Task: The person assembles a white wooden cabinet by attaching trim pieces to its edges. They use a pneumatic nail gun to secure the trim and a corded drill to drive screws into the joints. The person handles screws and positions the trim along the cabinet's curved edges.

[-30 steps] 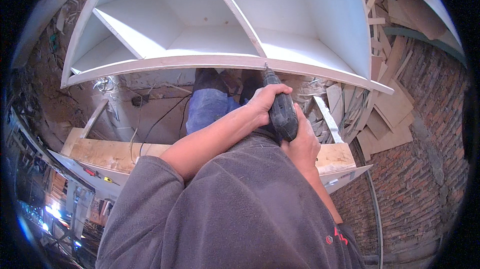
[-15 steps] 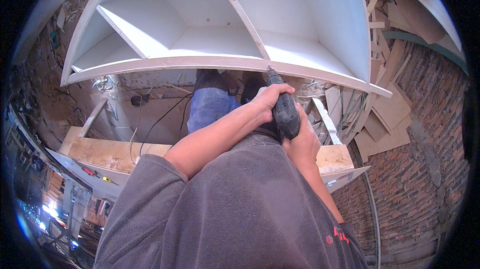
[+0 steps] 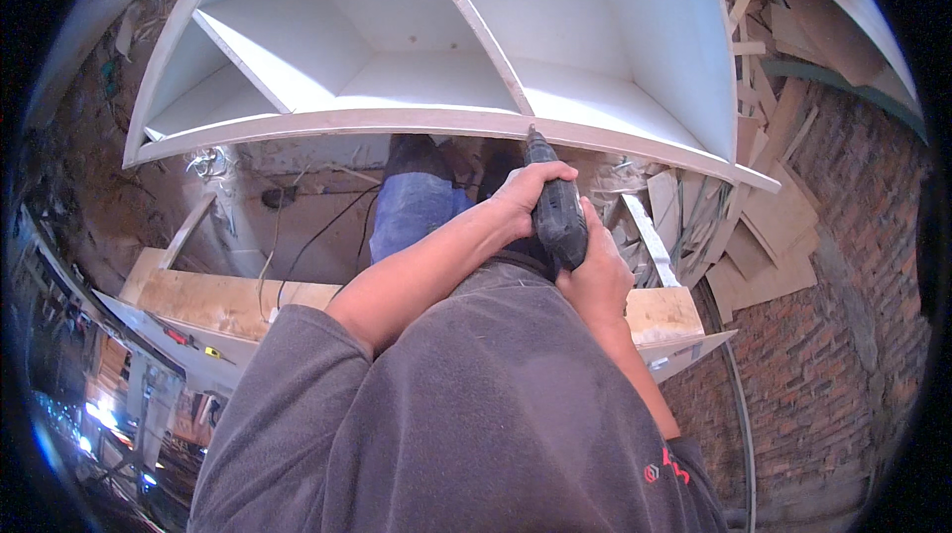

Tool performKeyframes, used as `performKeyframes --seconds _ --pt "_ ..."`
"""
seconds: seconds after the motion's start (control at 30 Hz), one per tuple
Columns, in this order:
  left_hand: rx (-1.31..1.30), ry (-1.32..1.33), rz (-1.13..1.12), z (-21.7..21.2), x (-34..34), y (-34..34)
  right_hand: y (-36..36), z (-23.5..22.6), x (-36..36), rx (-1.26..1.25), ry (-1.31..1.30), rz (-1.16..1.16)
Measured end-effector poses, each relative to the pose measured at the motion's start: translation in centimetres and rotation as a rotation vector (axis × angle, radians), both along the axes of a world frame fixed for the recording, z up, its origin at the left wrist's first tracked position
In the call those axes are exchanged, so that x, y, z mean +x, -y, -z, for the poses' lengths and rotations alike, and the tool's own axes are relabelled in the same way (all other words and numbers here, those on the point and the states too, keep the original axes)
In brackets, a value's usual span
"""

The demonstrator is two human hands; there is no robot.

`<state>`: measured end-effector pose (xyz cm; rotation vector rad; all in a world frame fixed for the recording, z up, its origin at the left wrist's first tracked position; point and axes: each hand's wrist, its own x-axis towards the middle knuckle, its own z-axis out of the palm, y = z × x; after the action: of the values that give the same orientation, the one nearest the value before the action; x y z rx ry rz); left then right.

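A dark power drill (image 3: 561, 221) is held in both my hands, its tip against the front edge strip of a white cabinet. My right hand (image 3: 598, 275) wraps round the drill's rear and handle. Nearer the chuck, my left hand (image 3: 535, 194) grips the drill's body from the left side. The white cabinet (image 3: 684, 47) lies ahead of me, open toward me, split by an upright divider (image 3: 471, 22) and a smaller slanting board (image 3: 243, 62). The drill tip meets the pale edge strip (image 3: 397, 120) just below the divider's end. The drill hides most of my right hand's fingers.
Behind me runs a wooden board (image 3: 223, 303), with a yellow tape measure (image 3: 214, 353) and a red-handled tool (image 3: 177, 337) beyond it at left. Wood offcuts (image 3: 769, 275) pile up at the right beside a brick surface (image 3: 793, 374). Black cables (image 3: 322, 233) cross the floor.
The drill and both hands appear shifted very slightly left and up in the picture. My grip on the drill is the same, and its tip still rests at the edge strip.
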<state>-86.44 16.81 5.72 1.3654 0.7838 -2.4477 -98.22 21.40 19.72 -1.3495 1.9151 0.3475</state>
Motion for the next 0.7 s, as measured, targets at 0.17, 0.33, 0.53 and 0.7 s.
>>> performKeyframes --seconds 0.17,0.33,0.53,0.7 --pt "0.038 -0.01 0.012 0.7 0.3 0.0 -0.4 0.4 -0.1 0.007 0.003 -0.026" --pt "-0.05 -0.061 0.019 1.1 -0.3 0.2 -0.1 0.4 -0.8 0.01 0.011 0.022" --pt "-0.168 -0.182 0.268 -0.8 0.3 2.0 -1.0 -0.1 -2.4 -0.165 0.054 0.149" --pt "-0.582 0.027 0.792 -1.3 9.6 5.3 -8.2 -2.0 -1.2 -0.407 0.074 0.646"
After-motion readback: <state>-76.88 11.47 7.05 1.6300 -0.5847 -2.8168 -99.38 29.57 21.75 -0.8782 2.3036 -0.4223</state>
